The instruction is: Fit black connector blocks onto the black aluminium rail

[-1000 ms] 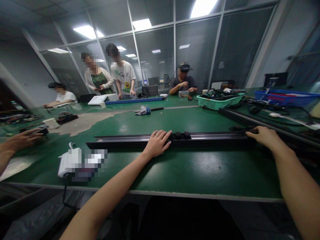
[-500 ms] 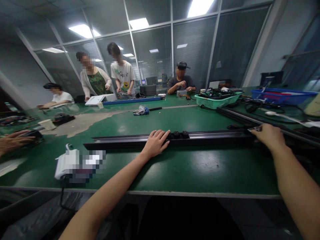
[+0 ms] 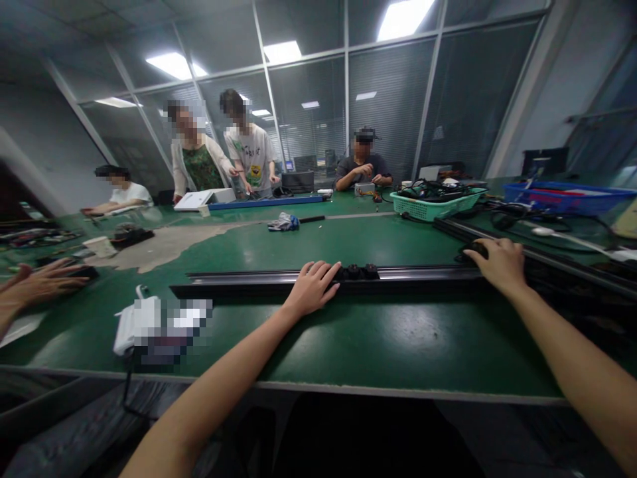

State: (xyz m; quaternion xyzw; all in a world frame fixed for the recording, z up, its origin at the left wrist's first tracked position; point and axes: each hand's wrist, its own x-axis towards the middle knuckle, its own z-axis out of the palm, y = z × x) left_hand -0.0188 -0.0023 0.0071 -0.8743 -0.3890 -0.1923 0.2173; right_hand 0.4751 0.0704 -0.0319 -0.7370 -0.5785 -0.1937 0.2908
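A long black metal rail (image 3: 259, 277) with a shiny strip along its top lies crosswise on the green table. My left hand (image 3: 313, 287) grips it near the middle, fingers over the top and thumb at the front. Right beside those fingertips, small black blocks (image 3: 369, 271) sit in a row on the rail. At the rail's right end, my right hand (image 3: 500, 262) is closed, thumb and index finger on a small dark part (image 3: 479, 249) whose kind I cannot make out. My palm and the other fingers hide the rail's end.
More dark rails (image 3: 547, 249) run along the right side. Behind them stand a green basket (image 3: 423, 209) of cables and a blue basket (image 3: 557, 199). Gloves (image 3: 283, 222) lie mid-table; a white device (image 3: 137, 325) is front left. A co-worker's hands (image 3: 47, 285) are at far left.
My right hand has moved left and slightly up, away from a small shiny piece at the rail's right end to the dark part. My left hand stays on the rail.
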